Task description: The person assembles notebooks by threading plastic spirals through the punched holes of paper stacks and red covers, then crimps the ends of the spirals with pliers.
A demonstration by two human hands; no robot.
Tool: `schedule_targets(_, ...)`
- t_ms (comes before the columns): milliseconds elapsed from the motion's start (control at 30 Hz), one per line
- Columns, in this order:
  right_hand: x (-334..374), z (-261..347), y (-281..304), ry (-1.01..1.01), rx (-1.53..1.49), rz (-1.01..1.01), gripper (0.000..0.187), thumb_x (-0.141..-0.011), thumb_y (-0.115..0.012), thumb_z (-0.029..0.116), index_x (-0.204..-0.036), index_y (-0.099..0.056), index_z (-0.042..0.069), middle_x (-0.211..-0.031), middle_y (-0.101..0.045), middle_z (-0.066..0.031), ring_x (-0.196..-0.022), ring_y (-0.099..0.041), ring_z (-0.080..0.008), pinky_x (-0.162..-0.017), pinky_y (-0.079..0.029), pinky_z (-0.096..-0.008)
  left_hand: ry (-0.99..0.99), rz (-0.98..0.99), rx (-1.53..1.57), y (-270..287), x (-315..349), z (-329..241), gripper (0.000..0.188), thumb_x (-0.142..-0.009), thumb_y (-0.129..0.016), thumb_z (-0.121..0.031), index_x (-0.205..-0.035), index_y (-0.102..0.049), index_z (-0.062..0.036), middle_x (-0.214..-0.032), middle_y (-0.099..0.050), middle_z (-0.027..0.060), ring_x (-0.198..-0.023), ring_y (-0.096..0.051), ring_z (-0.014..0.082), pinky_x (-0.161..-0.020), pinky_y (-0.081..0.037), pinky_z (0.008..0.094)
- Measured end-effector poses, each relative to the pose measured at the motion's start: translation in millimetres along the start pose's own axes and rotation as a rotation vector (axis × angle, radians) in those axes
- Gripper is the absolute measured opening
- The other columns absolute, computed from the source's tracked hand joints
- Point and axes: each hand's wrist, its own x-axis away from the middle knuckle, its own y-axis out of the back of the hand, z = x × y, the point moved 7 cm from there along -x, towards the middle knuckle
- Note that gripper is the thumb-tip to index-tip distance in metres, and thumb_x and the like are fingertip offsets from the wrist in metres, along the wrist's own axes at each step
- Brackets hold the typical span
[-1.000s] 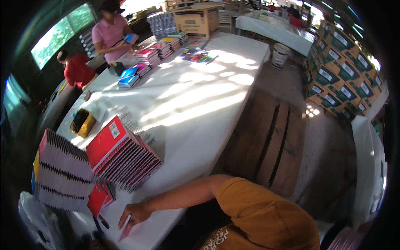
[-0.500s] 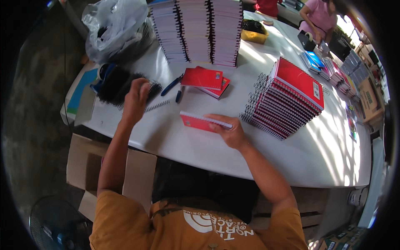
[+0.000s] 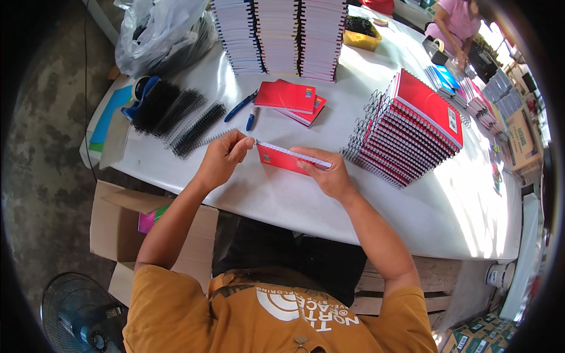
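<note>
In the head view, the right hand (image 3: 329, 175) pinches a small red notebook (image 3: 282, 162) near its right end, holding it above the white surface (image 3: 265, 203) with its page edges upward. The left hand (image 3: 222, 160) is at the notebook's other end, thumb and fingertips pressed together; whether anything lies between them cannot be told. Beyond the left hand are black spiral coils (image 3: 173, 115), bunched beside a blue tape dispenser (image 3: 128, 112). Past the held notebook, two pens (image 3: 240, 107) lie near a pair of overlapping red notebooks (image 3: 285, 97). To the right stands a tall stack of red spiral notebooks (image 3: 406, 138), loose coil ends jutting from its left side.
</note>
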Motion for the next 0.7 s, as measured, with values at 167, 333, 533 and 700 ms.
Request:
schedule_targets(167, -2.5, 1.4, -6.2, 0.042, 0.039, 0.066, 0.029, -0.082, -0.061, -0.001, -0.111, -0.062, 0.002, -0.101, -0.066, -0.004, -0.087, -0.055, -0.007, -0.081, -0.045, -0.0209, -0.239, 0.156, -0.119, 14.3, -0.7, -28.7, 0.012, -0.084, -0.063, -0.007, -0.092, -0.053, -0.005, -0.083, -0.052, 0.0011, -0.071, -0.047, 0.0053, -0.061, -0.039, 0.0216)
schedule_targets(333, -0.4, 3.3, -5.2, 0.087, 0.017, 0.018, 0.029, -0.083, -0.062, 0.003, -0.112, -0.061, 0.002, -0.1, -0.067, -0.0071, -0.089, -0.058, -0.0099, -0.082, -0.047, -0.0253, -0.451, 0.168, -0.591, 4.2, 2.5, -52.8, 0.023, -0.077, -0.068, -0.007, -0.098, -0.058, -0.003, -0.099, -0.056, 0.0096, -0.081, -0.053, 0.022, -0.069, -0.043, 0.0316)
schedule_targets(533, 10.7, 4.2, -9.7, 0.238, 0.062, 0.054, 0.03, -0.079, -0.061, 0.002, -0.108, -0.062, 0.004, -0.1, -0.067, -0.0092, -0.086, -0.062, -0.0151, -0.081, -0.048, -0.0268, -0.515, 0.088, -0.967, -11.9, 3.7, -56.1, 0.029, -0.073, -0.07, -0.018, -0.092, -0.055, -0.0033, -0.092, -0.056, 0.0128, -0.086, -0.053, 0.0335, -0.077, -0.042, 0.0414)
schedule_targets(700, 6.5, 10.3, -24.5, 0.358, 0.067, 0.138, 0.029, -0.079, -0.061, 0.001, -0.108, -0.062, 0.002, -0.1, -0.066, -0.014, -0.089, -0.064, -0.0186, -0.079, -0.048, -0.027, -0.583, -0.005, -1.067, -12.0, 19.1, -73.8, 0.022, -0.067, -0.073, -0.013, -0.07, -0.052, -0.0059, -0.071, -0.056, 0.0075, -0.073, -0.053, 0.0308, -0.068, -0.038, 0.0403)
